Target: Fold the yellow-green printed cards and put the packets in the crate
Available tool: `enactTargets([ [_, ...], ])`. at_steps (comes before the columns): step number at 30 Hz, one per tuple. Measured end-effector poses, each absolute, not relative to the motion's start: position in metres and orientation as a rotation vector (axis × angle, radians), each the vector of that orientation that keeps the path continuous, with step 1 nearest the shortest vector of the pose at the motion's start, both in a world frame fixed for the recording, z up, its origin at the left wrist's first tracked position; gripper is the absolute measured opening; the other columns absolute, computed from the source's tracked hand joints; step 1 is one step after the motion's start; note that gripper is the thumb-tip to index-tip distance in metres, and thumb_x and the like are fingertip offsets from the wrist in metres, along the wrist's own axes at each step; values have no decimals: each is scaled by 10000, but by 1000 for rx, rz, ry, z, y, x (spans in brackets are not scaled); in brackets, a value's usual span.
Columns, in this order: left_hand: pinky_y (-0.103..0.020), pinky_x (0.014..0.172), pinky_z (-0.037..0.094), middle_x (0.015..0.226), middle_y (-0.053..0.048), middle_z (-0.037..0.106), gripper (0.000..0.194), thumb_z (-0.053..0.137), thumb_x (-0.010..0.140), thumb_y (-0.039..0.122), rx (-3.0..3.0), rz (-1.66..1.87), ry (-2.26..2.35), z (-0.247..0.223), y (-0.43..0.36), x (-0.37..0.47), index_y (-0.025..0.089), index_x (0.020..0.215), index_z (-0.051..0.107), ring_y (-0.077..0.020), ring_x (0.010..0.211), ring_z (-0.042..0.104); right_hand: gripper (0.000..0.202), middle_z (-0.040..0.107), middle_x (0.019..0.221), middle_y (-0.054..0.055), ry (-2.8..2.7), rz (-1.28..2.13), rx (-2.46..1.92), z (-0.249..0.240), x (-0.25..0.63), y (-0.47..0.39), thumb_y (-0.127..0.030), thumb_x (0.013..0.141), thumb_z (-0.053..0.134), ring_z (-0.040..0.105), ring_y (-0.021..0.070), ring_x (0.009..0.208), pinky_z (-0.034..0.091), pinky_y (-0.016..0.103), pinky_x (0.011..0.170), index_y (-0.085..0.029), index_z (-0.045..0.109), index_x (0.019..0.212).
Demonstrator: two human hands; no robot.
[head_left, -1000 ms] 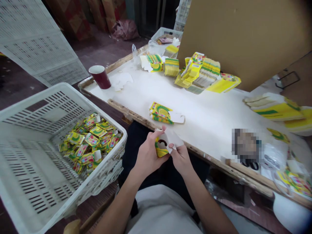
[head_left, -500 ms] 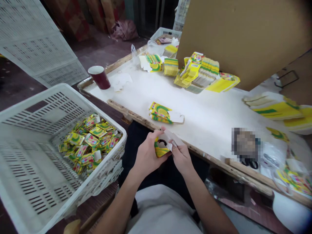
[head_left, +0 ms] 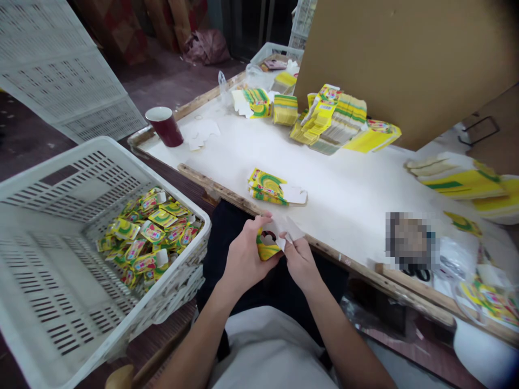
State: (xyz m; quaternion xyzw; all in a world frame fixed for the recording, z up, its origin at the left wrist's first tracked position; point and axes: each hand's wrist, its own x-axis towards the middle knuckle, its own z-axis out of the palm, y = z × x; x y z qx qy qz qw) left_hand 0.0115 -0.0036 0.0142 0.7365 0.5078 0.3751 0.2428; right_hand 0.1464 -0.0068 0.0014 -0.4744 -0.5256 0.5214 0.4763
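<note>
Over my lap, at the table's front edge, my left hand (head_left: 249, 251) is wrapped round a small yellow-and-green cardboard box (head_left: 267, 252). White flaps stand up at the box's end, and a round dark opening shows in it. The fingers of my right hand (head_left: 300, 262) pinch one of those white flaps on the right side. Just beyond my hands, a short stack of similar boxes (head_left: 267, 186) lies on the white table (head_left: 231, 156), with white flaps sticking out to the right.
At left stands a white plastic crate (head_left: 44, 259) holding many small yellow packs (head_left: 152, 235). A maroon mug (head_left: 166, 127) is on the table's left end. Bundled flat cartons (head_left: 336, 119) lean near a large cardboard sheet (head_left: 389, 65). Scissors (head_left: 417, 272) lie at right.
Both hands stay on the box in nearly the same place. The white flap at my right fingers has shifted slightly; little else differs.
</note>
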Motion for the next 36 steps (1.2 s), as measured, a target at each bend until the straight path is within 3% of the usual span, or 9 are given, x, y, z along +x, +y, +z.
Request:
enactTargets([
  [5, -268, 722, 491, 1089, -30, 536, 643, 675, 631, 197, 2008, 1003, 1406, 17, -3, 11, 256, 1177, 341, -150, 839, 603, 405, 597, 1207, 31, -1457, 1225, -1086, 14, 148, -8, -438, 881, 425, 489, 262, 1185, 374, 399, 1003, -249, 546, 1219],
  [10, -276, 684, 491, 1020, -26, 544, 528, 642, 658, 235, 2050, 1021, 1427, 15, -3, 11, 248, 1105, 362, -162, 814, 611, 484, 490, 1343, 31, -1545, 1188, -1046, 23, 145, -7, -390, 880, 448, 463, 251, 1217, 341, 394, 1036, -257, 411, 1344],
  [13, -287, 690, 491, 1019, -33, 547, 575, 635, 650, 219, 2071, 1034, 1447, 11, -4, 12, 250, 1140, 336, -180, 854, 613, 509, 450, 1378, 23, -1632, 1122, -1065, 28, 145, -8, -311, 879, 458, 436, 226, 1246, 323, 370, 1056, -269, 355, 1376],
  [17, -299, 672, 493, 1044, -50, 557, 636, 625, 642, 212, 2044, 1060, 1465, 8, -5, 13, 253, 1182, 292, -200, 890, 617, 470, 468, 1364, 6, -1674, 1069, -1070, 32, 145, -8, -236, 896, 393, 426, 196, 1257, 313, 360, 1069, -286, 375, 1363],
  [24, -287, 645, 501, 1055, -60, 574, 646, 638, 637, 227, 2005, 1060, 1415, 16, -4, 13, 248, 1174, 280, -194, 860, 636, 479, 469, 1363, 37, -1664, 1054, -1062, 35, 147, -6, -271, 866, 484, 471, 219, 1216, 356, 362, 1036, -259, 416, 1339],
  [31, -303, 608, 519, 1092, -92, 537, 735, 668, 603, 249, 1867, 1106, 1453, 7, -7, 15, 225, 1185, 219, -197, 819, 643, 405, 513, 1323, 22, -1729, 1071, -981, 33, 149, -5, -250, 891, 418, 481, 217, 1204, 368, 383, 1025, -283, 479, 1290],
  [36, -310, 643, 519, 1117, -96, 495, 482, 574, 700, 245, 1878, 1022, 1401, 1, -7, 11, 219, 1120, 339, -172, 777, 637, 593, 372, 1430, 51, -1876, 1053, -970, 31, 147, -5, -219, 823, 540, 384, 224, 1285, 303, 395, 1080, -262, 341, 1381],
])
